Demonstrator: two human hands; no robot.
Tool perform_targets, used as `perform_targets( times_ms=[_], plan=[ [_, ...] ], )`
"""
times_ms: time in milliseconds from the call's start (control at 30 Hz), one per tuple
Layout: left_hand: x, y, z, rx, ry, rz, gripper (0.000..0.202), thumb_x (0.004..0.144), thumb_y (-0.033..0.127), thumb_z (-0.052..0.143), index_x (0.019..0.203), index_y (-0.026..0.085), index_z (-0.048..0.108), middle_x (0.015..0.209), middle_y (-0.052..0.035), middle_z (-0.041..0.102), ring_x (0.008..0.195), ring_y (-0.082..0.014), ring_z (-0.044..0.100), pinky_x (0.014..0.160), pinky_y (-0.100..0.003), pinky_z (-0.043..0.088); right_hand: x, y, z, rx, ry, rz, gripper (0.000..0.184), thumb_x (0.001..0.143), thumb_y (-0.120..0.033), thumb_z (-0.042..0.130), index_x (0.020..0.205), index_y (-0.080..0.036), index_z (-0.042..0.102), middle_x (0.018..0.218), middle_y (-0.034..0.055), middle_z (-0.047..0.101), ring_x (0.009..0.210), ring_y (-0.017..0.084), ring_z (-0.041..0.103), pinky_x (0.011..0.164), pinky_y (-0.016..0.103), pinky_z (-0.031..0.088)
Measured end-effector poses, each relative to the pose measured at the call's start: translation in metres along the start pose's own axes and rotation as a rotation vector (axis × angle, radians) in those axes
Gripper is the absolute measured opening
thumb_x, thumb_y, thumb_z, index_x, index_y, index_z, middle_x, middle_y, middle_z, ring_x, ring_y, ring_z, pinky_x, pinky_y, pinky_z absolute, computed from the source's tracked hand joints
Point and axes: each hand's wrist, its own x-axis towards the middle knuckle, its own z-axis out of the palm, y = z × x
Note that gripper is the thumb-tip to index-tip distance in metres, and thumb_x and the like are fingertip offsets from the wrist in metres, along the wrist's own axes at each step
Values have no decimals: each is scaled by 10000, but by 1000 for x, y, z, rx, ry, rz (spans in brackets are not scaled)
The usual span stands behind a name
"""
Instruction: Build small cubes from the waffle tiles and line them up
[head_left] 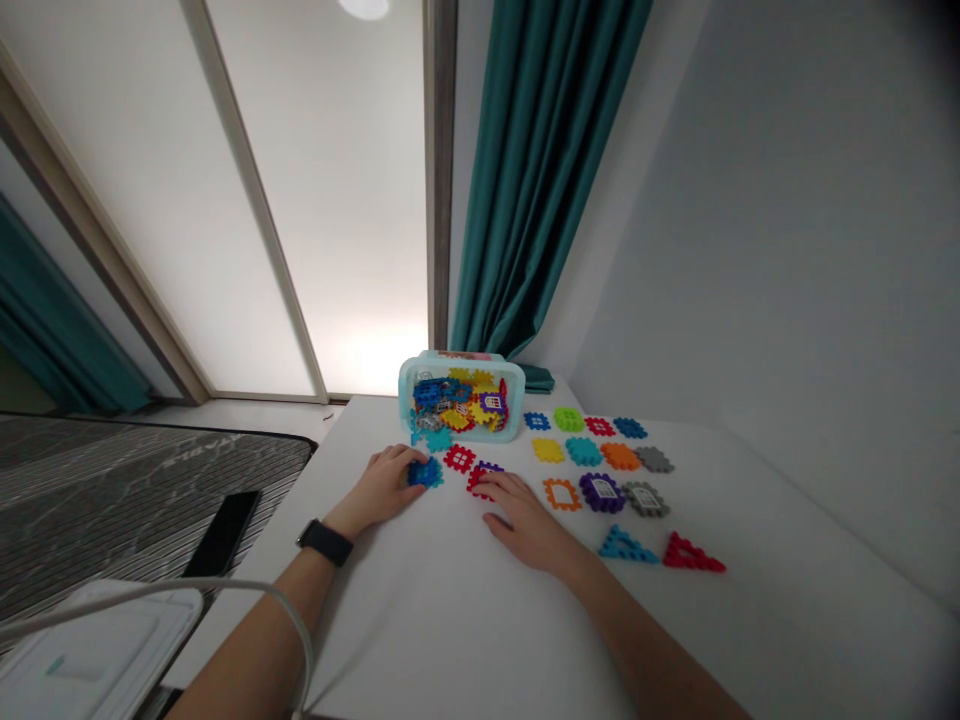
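Note:
My left hand [386,485], with a dark watch on the wrist, has thumb and fingers closed around the edge of a blue notched building tile [426,474] on the table. Over to the right, my right hand [529,518] lies with fingers stretched onto a red tile [475,480], partly hidden beneath the fingertips; its thumb is apart. Just behind those fingers a purple tile [490,466] shows in part. Between my hands sits a red window tile [459,458]. Light-blue tiles [436,440] lie in front of the tub.
A pale blue tub [516,405] on its side holds many mixed tiles. Sorted tiles stand in rows at right, including a yellow tile [548,450] and purple stack [601,492]. Nearer are a blue triangle [627,545] and red triangle [691,554]. A cable [277,592] crosses my left forearm.

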Motion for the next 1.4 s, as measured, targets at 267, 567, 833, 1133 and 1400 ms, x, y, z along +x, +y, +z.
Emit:
perform_targets(
  times_ms=[267, 567, 833, 1133, 1400],
  plan=[
    [-1, 26, 2, -81, 169, 145, 410, 853, 334, 723, 1239, 268, 601, 1223, -74, 650, 1169, -262, 593, 1020, -440, 470, 1, -5, 2, -1, 76, -1, 381, 886, -108, 548, 1235, -244, 618, 1303, 98, 615, 1261, 276, 527, 1081, 503, 436],
    [-5, 59, 8, 11, 550, 506, 209, 908, 360, 705, 1047, 212, 658, 1152, -105, 672, 1039, -249, 627, 890, -436, 523, 4, -28, -5, 204, 426, 37, 258, 978, -228, 481, 1186, -236, 634, 1133, 87, 711, 1094, 252, 634, 981, 444, 499],
    [-6, 69, 8, 168, 618, 635, 88, 914, 227, 699, 979, 205, 644, 1162, -105, 686, 1067, -234, 622, 930, -427, 515, 4, -37, 2, 367, 457, 115, 149, 914, -313, 592, 968, -213, 688, 893, 44, 729, 848, 216, 672, 800, 342, 542],
    [-6, 68, 15, 153, 465, 636, 223, 938, 248, 668, 1149, 207, 613, 1123, -104, 703, 985, -226, 649, 875, -409, 531, 8, -27, -1, 401, 530, 238, 256, 941, -354, 557, 1060, -204, 727, 955, 74, 743, 905, 234, 687, 838, 367, 544],
    [-7, 65, 12, 121, 373, 519, 490, 908, 379, 699, 1332, 191, 543, 1192, -145, 649, 1091, -285, 622, 927, -467, 529, 8, -24, -9, 338, 414, 138, 257, 981, -329, 514, 1014, -241, 753, 941, 64, 745, 918, 237, 673, 833, 386, 526]
  ],
)
